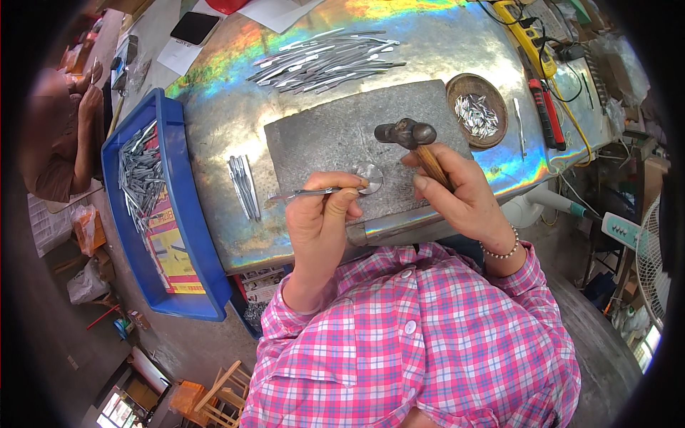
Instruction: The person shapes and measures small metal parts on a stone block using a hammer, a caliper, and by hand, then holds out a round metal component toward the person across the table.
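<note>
My left hand (319, 212) pinches a slim grey metal piece (314, 192) between thumb and fingers, its body lying nearly level. The fingertips are at a small shiny round metal disc (372, 175), which rests on a dark grey slab (321, 135). Whether the piece's tip touches the disc is hidden by the fingers. A hammer (405, 133) with a dark steel head and wooden handle is gripped in my right hand (464, 194). Its head hangs over the slab, just beyond and right of the disc.
Slim metal pieces form a large pile (325, 62) beyond the slab and a small bundle (244, 187) to its left. More fill a blue crate (187, 207). A round bowl (449, 96) holds tiny metal bits. Red pliers (546, 114), a power strip (528, 39) and another person (68, 135) are around.
</note>
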`<action>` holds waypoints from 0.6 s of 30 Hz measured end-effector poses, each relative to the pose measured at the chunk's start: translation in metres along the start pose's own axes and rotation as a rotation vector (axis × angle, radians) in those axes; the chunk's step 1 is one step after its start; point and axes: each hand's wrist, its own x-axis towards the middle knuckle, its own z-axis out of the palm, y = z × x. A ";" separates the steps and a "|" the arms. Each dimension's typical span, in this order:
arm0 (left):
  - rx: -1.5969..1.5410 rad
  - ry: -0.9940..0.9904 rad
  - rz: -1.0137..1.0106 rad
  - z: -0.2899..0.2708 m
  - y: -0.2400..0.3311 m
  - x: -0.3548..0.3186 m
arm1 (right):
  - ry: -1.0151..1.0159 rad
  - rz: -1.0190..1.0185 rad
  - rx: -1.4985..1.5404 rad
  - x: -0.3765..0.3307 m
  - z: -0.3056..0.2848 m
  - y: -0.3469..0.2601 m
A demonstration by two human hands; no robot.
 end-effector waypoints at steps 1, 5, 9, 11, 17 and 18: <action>0.013 -0.005 0.002 0.000 0.000 0.000 | 0.015 0.008 0.004 -0.001 0.000 0.002; 0.021 -0.013 0.012 0.001 -0.002 0.000 | 0.058 0.008 0.042 -0.002 0.002 0.006; 0.050 -0.019 0.039 0.002 -0.002 -0.001 | 0.039 0.011 0.009 -0.002 0.000 0.007; 0.056 -0.022 0.055 0.002 -0.002 -0.001 | 0.045 -0.012 0.004 -0.002 0.001 0.007; 0.046 -0.001 0.053 0.005 -0.003 0.000 | 0.050 -0.015 0.016 -0.002 0.002 0.008; 0.079 -0.008 0.066 0.005 -0.001 -0.001 | 0.049 -0.010 0.018 -0.003 0.002 0.007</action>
